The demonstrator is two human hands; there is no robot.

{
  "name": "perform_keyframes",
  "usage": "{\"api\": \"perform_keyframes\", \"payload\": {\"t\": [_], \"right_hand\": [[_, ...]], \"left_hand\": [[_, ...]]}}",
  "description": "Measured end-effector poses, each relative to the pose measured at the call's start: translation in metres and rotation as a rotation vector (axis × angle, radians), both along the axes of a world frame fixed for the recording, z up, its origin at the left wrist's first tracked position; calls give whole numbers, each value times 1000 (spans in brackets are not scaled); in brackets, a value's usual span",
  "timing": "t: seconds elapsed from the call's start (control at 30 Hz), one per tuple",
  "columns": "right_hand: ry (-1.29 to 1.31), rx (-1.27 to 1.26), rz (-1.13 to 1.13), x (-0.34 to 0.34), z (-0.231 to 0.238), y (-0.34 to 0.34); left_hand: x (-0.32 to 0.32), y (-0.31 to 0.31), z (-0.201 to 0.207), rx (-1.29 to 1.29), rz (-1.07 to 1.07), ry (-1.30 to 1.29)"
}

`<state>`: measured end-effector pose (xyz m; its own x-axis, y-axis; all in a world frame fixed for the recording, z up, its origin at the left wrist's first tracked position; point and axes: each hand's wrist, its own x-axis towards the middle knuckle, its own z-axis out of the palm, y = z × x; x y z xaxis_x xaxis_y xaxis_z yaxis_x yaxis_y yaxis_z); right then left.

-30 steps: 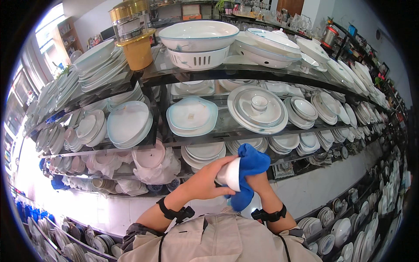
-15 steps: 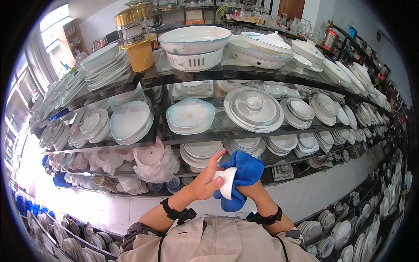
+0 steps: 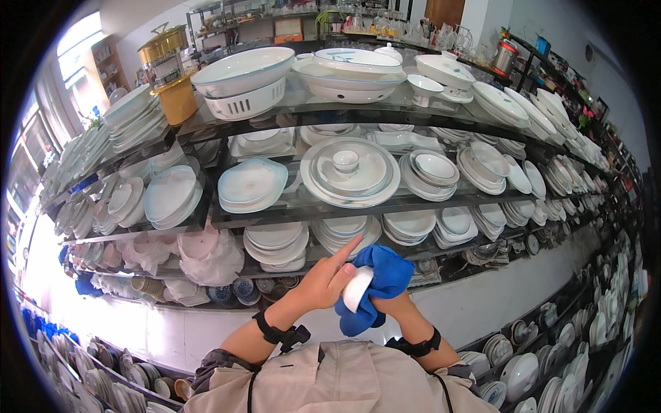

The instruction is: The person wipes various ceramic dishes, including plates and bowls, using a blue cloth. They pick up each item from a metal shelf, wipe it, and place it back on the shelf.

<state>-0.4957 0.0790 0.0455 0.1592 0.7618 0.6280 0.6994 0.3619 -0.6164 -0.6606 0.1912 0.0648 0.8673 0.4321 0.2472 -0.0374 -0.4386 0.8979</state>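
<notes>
In front of my chest I hold a small white bowl [image 3: 355, 290], tilted on its side. My left hand [image 3: 319, 282] is closed on its outer side, the thumb against the wall and the index finger stretched out. A blue cloth [image 3: 387, 272] covers the other side of the bowl and hangs below it. Wrapped in that cloth, my right hand [image 3: 394, 305] presses it against the bowl; most of its fingers are hidden. Black straps circle both my wrists.
Ahead stands a tiered dark shelf [image 3: 330, 215] of stacked plates and bowls. On its top are a slotted white basin [image 3: 246, 102], a gold-coloured container [image 3: 176, 100] and lidded dishes. Plastic-wrapped pink bowls [image 3: 201, 244] sit lower left. More racks of dishes flank me near the floor.
My view has shifted to the right, so the shelf appears farther left. Both hands stay together on the bowl and cloth; the bowl is turned slightly and more of it is covered.
</notes>
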Motion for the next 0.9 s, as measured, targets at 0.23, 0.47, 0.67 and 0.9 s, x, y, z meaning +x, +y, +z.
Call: {"api": "perform_keyframes", "payload": {"t": [0.23,0.47,0.67,0.9], "right_hand": [[555,-103,96,42,-6,-20],[1171,-625,297,72,-14,-40],[1221,-684,375,99,-13,-42],[915,-426,287,118,-23,-35]], "left_hand": [[54,-33,-16,553,254,-351],[73,-32,-18,863,162,-383],[86,-40,-9,801,104,-321],[96,-47,2,772,136,-184]]}}
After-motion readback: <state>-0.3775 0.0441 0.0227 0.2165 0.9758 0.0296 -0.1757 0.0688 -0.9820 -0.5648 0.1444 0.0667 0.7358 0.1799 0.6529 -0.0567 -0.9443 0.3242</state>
